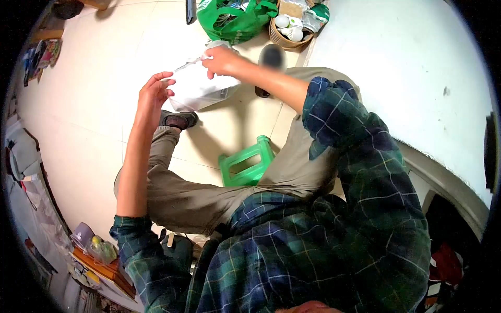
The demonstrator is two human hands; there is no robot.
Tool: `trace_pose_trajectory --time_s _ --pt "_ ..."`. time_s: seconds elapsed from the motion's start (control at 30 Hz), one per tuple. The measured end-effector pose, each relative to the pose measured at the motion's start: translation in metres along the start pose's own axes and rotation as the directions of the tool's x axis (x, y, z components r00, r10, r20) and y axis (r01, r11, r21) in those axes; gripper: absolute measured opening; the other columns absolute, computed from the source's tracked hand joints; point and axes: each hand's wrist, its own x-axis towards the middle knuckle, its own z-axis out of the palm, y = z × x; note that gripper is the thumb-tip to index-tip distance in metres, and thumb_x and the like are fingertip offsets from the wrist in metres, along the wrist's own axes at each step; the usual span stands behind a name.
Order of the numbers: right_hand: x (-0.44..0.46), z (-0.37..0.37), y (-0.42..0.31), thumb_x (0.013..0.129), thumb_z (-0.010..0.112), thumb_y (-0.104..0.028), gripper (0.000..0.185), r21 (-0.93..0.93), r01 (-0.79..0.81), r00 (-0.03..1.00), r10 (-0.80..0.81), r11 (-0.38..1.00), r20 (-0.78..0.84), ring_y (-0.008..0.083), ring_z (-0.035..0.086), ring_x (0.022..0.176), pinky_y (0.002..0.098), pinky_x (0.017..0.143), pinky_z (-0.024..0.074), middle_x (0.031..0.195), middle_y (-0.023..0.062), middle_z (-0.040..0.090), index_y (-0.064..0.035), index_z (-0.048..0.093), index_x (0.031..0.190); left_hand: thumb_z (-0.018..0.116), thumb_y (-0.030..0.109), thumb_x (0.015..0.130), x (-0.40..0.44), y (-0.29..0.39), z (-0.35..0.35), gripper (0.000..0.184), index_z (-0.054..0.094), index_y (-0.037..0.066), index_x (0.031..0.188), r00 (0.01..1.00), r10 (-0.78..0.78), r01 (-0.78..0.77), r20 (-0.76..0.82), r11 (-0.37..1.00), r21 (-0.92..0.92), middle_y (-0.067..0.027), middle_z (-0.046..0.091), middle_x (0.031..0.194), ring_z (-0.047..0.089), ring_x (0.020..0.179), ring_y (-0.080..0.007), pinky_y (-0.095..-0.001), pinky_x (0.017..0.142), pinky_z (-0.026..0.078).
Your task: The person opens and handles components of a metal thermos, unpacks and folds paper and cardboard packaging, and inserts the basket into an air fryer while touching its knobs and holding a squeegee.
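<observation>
Because the white plastic bag (pixel 198 88) looks limp, the right hand (pixel 223 61) pinches its far part, seemingly for support; left hand (pixel 151 96) curled at left edge, grip indeterminable; bag between hands, above pale floor (pixel 104 78).

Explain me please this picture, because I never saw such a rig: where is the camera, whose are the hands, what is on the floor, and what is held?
There is no robot here. One camera, worn on a person's head, looks down past their checked shirt, so the bare hands are the wearer's own; the round dark border frames its view.

The right hand pinches the edge of a white bag. The left hand is at the bag's other side, fingers apart; I cannot tell whether it touches.

On the pale floor are a green bag, a basket with light bulbs beside it, and a green stool between the legs.
</observation>
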Motion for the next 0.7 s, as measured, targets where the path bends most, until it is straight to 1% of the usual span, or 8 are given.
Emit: trace_pose_trajectory --time_s 0.07,0.13,0.2,0.37,0.43,0.47,0.57,0.7 --pt "0.007 -0.002 0.004 0.077 0.049 -0.024 0.026 0.015 0.034 0.999 -0.033 0.999 -0.033 0.0189 0.063 0.070 0.0333 0.068 0.0492 0.072 0.0038 0.069 -0.0038 0.066 0.077 0.047 0.013 0.078 0.003 -0.009 0.003 0.041 0.052 0.000 0.116 0.999 0.030 -0.031 -0.011 0.989 -0.142 -0.0147 0.056 0.110 0.049 0.070 -0.0120 -0.0244 0.076 0.043" --pt "0.010 0.003 0.009 0.079 0.051 -0.024 0.026 0.102 -0.033 0.998 0.038 0.994 -0.048 0.0193 0.062 0.068 0.0335 0.066 0.0484 0.074 0.0054 0.069 -0.0029 0.066 0.079 0.047 0.015 0.078 0.009 -0.024 0.012 0.043 0.051 0.000 0.118 0.998 0.067 -0.066 -0.005 0.975 -0.210 -0.0153 0.055 0.114 0.050 0.076 -0.0122 -0.0258 0.080 0.043" --pt "0.011 0.014 0.022 0.085 0.047 -0.028 0.037 0.263 0.000 1.000 0.008 0.965 -0.029 0.0136 0.060 0.076 0.0273 0.069 0.0478 0.088 0.0100 0.067 -0.0010 0.062 0.105 0.046 0.015 0.077 0.015 -0.028 0.022 0.046 0.051 0.000 0.120 0.994 0.099 -0.089 0.039 0.973 -0.211 -0.0158 0.052 0.119 0.052 0.084 -0.0137 -0.0267 0.085 0.042" --pt "0.023 0.030 0.027 0.086 0.043 -0.008 0.029 0.204 0.016 0.994 0.007 0.979 -0.109 0.0171 0.062 0.074 0.0265 0.071 0.0494 0.094 0.0108 0.065 0.0027 0.061 0.106 0.046 0.018 0.077 0.005 -0.008 0.034 0.052 0.049 0.001 0.126 0.979 0.190 -0.175 0.074 0.969 -0.172 -0.0125 0.049 0.128 0.048 0.113 -0.0203 -0.0325 0.098 0.038" --pt "0.002 0.025 0.004 0.084 0.041 0.001 0.027 0.303 -0.029 1.000 0.028 0.953 0.008 0.0188 0.062 0.066 0.0283 0.068 0.0508 0.089 0.0111 0.064 0.0068 0.060 0.102 0.048 0.022 0.076 0.006 -0.010 0.038 0.058 0.046 0.002 0.131 0.964 0.240 -0.225 0.117 0.966 -0.125 -0.0105 0.044 0.136 0.040 0.126 -0.0233 -0.0377 0.105 0.032" --pt "0.004 0.027 0.005 0.084 0.041 0.001 0.027 0.301 -0.030 1.000 0.028 0.953 0.013 0.0188 0.062 0.066 0.0283 0.068 0.0508 0.089 0.0111 0.064 0.0068 0.060 0.102 0.048 0.021 0.076 0.004 -0.008 0.043 0.059 0.045 0.003 0.132 0.967 0.211 -0.196 0.143 0.974 -0.114 -0.0112 0.045 0.135 0.042 0.123 -0.0220 -0.0380 0.105 0.032" --pt "0.003 0.030 0.011 0.078 0.047 0.003 0.022 0.537 -0.101 0.995 0.081 0.837 0.061 0.0207 0.064 0.065 0.0318 0.063 0.0516 0.087 0.0113 0.063 0.0070 0.061 0.094 0.045 0.006 0.077 0.014 -0.022 0.050 0.054 0.051 0.009 0.131 0.972 0.156 -0.116 0.175 0.969 -0.218 0.0021 0.053 0.093 0.047 0.085 -0.0082 -0.0212 0.084 0.035" --pt "0.000 0.037 0.031 0.074 0.050 0.005 0.021 0.565 -0.274 0.957 0.164 0.778 0.238 0.0209 0.064 0.070 0.0292 0.067 0.0511 0.085 0.0101 0.063 0.0038 0.062 0.092 0.045 0.006 0.077 0.019 -0.045 0.053 0.055 0.048 0.008 0.132 0.970 0.119 -0.077 0.213 0.978 -0.196 -0.0023 0.057 0.106 0.049 0.098 -0.0120 -0.0233 0.091 0.034"
